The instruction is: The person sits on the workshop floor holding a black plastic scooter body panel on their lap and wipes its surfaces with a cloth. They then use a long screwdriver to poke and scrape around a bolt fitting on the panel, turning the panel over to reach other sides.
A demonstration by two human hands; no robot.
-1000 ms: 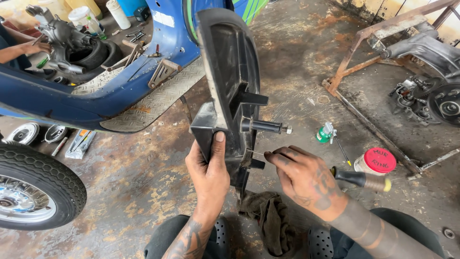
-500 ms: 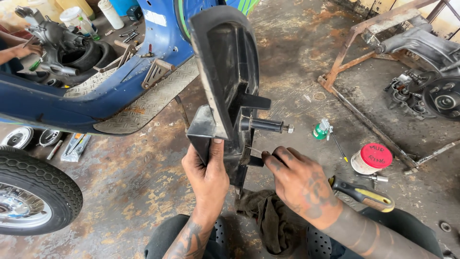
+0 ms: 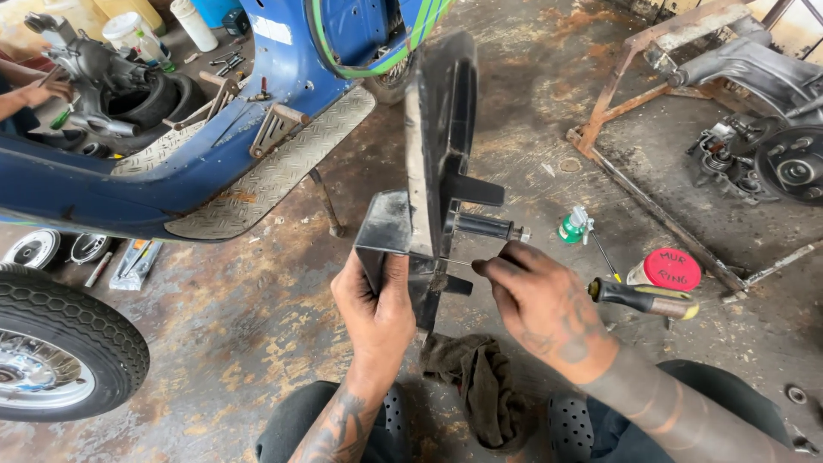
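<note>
While the left hand (image 3: 377, 300) wraps its fingers around the lower edge of the black metal panel (image 3: 437, 163) standing upright at frame centre, the right hand (image 3: 549, 304) pinches a thin rod (image 3: 454, 262) against that panel. A screwdriver (image 3: 643, 297) lies right of it, a dark rag (image 3: 471, 377) below, a blue scooter body (image 3: 171, 171) upper left.

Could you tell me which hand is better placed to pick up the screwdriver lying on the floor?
The right hand, probably. The screwdriver lies just beside it on the floor, while the left hand has its grip on the black metal part, holding it upright.
</note>
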